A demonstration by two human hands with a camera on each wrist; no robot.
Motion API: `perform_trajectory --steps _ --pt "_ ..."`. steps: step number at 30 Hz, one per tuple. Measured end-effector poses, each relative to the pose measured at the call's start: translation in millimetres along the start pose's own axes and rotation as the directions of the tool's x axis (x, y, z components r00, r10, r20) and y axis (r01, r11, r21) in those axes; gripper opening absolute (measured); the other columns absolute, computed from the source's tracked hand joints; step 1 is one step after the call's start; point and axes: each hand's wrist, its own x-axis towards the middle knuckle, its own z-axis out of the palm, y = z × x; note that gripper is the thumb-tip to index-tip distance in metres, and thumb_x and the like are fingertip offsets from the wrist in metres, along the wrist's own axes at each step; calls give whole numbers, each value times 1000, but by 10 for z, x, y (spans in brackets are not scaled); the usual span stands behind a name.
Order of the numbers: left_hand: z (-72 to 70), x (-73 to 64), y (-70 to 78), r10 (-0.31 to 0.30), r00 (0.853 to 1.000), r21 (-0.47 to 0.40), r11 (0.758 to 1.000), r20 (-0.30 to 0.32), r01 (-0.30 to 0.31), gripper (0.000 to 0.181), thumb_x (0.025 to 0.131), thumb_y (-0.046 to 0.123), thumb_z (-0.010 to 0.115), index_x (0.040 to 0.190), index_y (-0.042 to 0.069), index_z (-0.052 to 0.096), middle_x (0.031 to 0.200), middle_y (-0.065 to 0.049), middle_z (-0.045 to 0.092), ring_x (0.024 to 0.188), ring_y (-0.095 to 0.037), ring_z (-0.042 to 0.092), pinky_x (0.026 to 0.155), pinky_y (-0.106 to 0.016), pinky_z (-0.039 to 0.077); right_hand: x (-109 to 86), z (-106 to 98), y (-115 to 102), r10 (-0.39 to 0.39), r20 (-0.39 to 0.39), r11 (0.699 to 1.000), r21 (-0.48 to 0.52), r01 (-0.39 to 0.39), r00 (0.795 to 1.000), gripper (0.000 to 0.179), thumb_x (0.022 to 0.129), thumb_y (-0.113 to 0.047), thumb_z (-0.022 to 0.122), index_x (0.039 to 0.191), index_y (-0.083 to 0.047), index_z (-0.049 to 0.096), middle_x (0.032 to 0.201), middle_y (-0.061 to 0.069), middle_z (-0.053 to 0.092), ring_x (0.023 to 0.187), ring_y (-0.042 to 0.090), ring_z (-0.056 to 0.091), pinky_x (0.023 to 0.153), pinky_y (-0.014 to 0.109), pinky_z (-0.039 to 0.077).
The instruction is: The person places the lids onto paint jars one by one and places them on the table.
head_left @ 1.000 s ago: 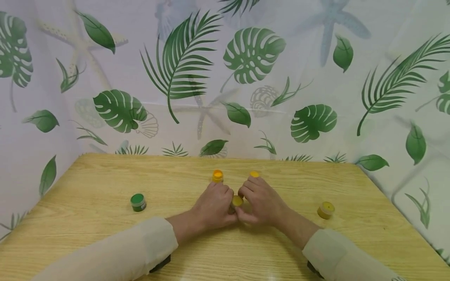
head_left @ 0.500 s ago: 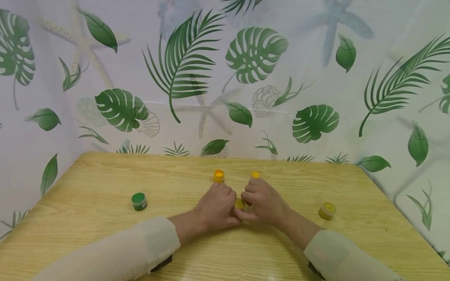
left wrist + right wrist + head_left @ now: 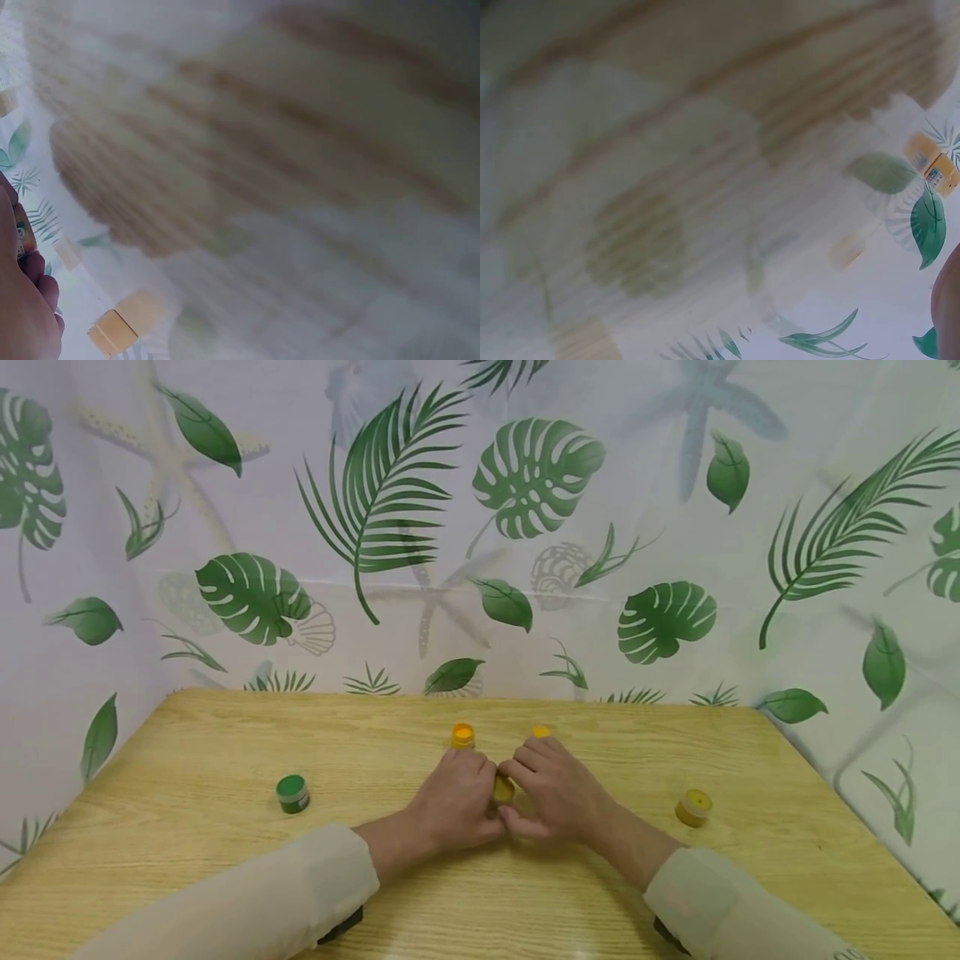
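A small round jar with a dull yellow top (image 3: 503, 791) is between my two hands, in the middle of the table in the head view. My left hand (image 3: 453, 802) grips it from the left and covers that side. From the right, the curled fingers and thumb of my right hand (image 3: 558, 789) pinch at its edge. The left wrist view catches part of the left hand (image 3: 26, 300) at its edge, with a bit of the jar (image 3: 24, 229) above the fingers. Only a sliver of the right hand (image 3: 949, 307) shows in the right wrist view.
Beyond the left hand stands an uncapped orange jar (image 3: 462, 735). A yellow round top (image 3: 541, 732) peeks out behind the right hand. A green jar (image 3: 292, 794) sits at left, another yellow jar (image 3: 693, 807) at right, on the wooden table (image 3: 480, 910). Leaf-patterned cloth hangs behind.
The hands stay on the jar with small finger movements; the right fingers come closer to the left hand over its top. The head view shifts slightly. Other jars stay in place.
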Motion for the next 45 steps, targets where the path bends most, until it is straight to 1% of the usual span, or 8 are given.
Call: perform_trajectory --steps 3,6,11,17,25,33,37,45 --pt "16 6 6 16 1000 -2 1000 -3 -16 35 81 46 70 79 13 60 71 4 52 71 -14 51 73 -31 42 -8 -9 -6 -5 4 1000 -8 5 1000 33 79 -38 63 95 -9 66 83 0 58 79 19 49 78 35 43" --pt "18 15 6 14 1000 8 1000 5 -14 32 81 44 69 78 13 59 70 4 52 70 -14 50 72 -30 42 -12 -11 -4 -4 0 1000 -14 4 1000 32 78 -36 64 94 -10 66 83 0 59 79 18 49 77 35 43" --pt "-2 16 -4 5 1000 14 1000 11 -5 34 80 46 70 76 14 59 68 4 51 69 -13 50 73 -30 42 -1 3 6 -11 1 1000 -23 12 1000 29 80 -37 61 91 -10 64 82 0 58 79 19 49 79 35 43" --pt "-6 1 -7 13 1000 24 1000 9 -13 36 80 47 71 75 15 57 68 4 50 70 -14 51 73 -30 40 2 14 4 -8 -11 1000 -20 8 1000 28 83 -39 57 85 -11 61 78 -1 55 77 18 48 79 35 43" --pt "-9 -5 6 21 1000 28 999 23 -21 38 80 50 71 77 14 59 70 5 51 71 -13 50 72 -28 38 12 14 -17 -10 -17 1000 -28 10 1000 27 81 -40 59 79 -13 58 74 -3 50 73 17 45 72 32 40" --pt "-24 -5 30 27 999 34 999 37 -28 39 81 51 71 78 14 59 70 5 51 72 -13 49 71 -27 37 10 29 -12 -23 -36 999 -49 22 999 28 82 -41 56 73 -14 53 68 -4 45 69 16 41 70 31 38" --pt "-25 -5 31 34 999 32 999 35 -35 40 81 51 71 76 14 58 70 5 50 71 -12 49 71 -26 36 6 36 -12 -28 -52 998 -58 25 998 32 87 -42 52 68 -15 51 62 -7 42 65 13 38 67 29 36" --pt "-25 -1 29 46 998 38 998 50 -48 45 78 58 72 73 18 53 67 7 46 69 -12 45 68 -25 33 8 42 -24 -24 -80 997 -78 17 996 54 97 -49 39 53 -19 38 50 -10 29 51 6 23 56 24 28"
